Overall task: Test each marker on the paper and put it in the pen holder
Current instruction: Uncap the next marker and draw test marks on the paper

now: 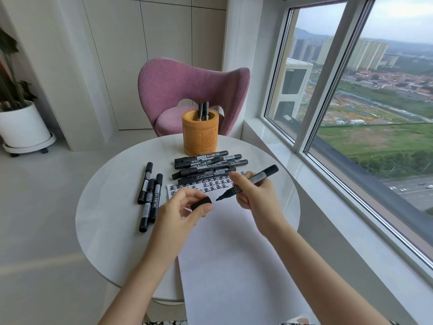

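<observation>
My right hand (255, 195) holds an uncapped black marker (264, 175), tip pointing down-left just above the white paper (225, 254). My left hand (185, 208) pinches the marker's black cap (201, 203) beside the tip. The paper carries rows of black test characters (206, 186) at its far end. A pile of several black markers (208, 166) lies across the paper's far edge. Three more markers (150, 195) lie to the left. The carved orange pen holder (200, 133) stands at the table's far side with a few markers (203, 110) in it.
The round white table (112, 207) sits by a large window (351, 102) on the right with a white sill. A pink chair (187, 90) stands behind the table. A white plant pot (22, 126) on a wheeled base is at far left.
</observation>
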Demonstrator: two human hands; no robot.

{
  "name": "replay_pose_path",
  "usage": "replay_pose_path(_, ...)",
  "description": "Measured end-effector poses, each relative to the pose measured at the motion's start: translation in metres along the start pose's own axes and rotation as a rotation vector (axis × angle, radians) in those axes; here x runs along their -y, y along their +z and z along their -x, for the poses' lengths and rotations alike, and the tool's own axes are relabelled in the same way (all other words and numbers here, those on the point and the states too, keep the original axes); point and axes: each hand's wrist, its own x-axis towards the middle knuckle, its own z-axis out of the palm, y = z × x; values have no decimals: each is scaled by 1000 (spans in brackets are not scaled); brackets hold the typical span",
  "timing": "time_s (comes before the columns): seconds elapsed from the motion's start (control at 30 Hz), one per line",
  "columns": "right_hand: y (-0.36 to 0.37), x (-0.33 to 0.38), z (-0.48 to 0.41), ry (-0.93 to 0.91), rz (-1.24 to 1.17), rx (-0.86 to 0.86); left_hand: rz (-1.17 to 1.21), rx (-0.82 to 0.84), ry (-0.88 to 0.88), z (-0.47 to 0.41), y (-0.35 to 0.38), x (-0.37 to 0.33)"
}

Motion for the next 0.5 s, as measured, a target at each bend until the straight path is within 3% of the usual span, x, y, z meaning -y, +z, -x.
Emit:
replay_pose_path(0.33, 23, -7, 20, -7, 70, 0, 48, -13, 22, 13, 10, -8)
replay_pose_path(0.5, 31, -5, 21, 16, -8, -15, -135, -108, 169, 14, 10, -16)
